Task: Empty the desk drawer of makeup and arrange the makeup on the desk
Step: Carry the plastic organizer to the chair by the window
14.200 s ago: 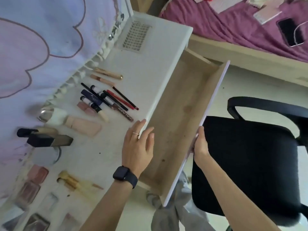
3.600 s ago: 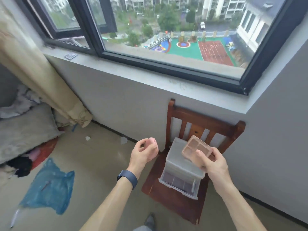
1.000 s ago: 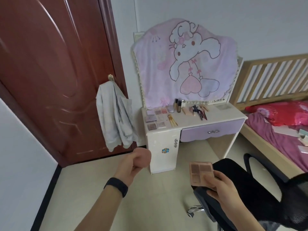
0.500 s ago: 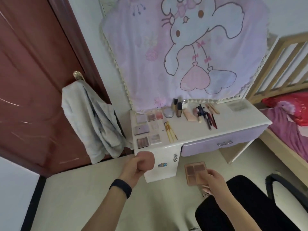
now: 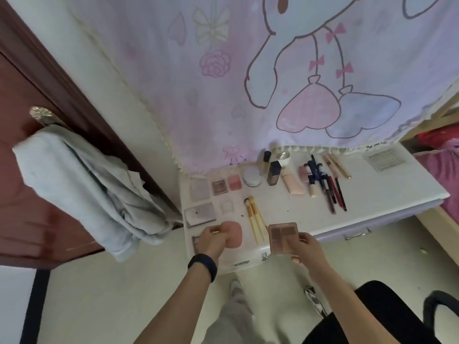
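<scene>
The left hand (image 5: 211, 240) has its fingers curled round one soft, rounded pink sponge (image 5: 234, 234). The right hand (image 5: 306, 247) pinches one flat, oblong eyeshadow palette (image 5: 282, 235) at its near end, thumb on top, with the brownish pans facing up. Both are held over the front edge of the white desk (image 5: 285, 209). The sponge is toward the front left corner, and the palette is just right of two gold-handled brushes (image 5: 254, 219), which lie side by side with their handles toward the front edge. Down the left edge I can make out six flat square or oblong compacts (image 5: 200, 214), some clear-lidded, one half hidden by the left hand. Along the back edge sit one round pale compact (image 5: 252, 177), two dark-capped bottles (image 5: 274, 173) and one smooth peach tube (image 5: 293, 182). To their right is a row of slim pencils and sticks (image 5: 327, 187), too blurred to count. Bare glossy top shows between the brushes and the pencils, out to the front edge. The lavender drawer (image 5: 372, 225) under that edge is shut.
</scene>
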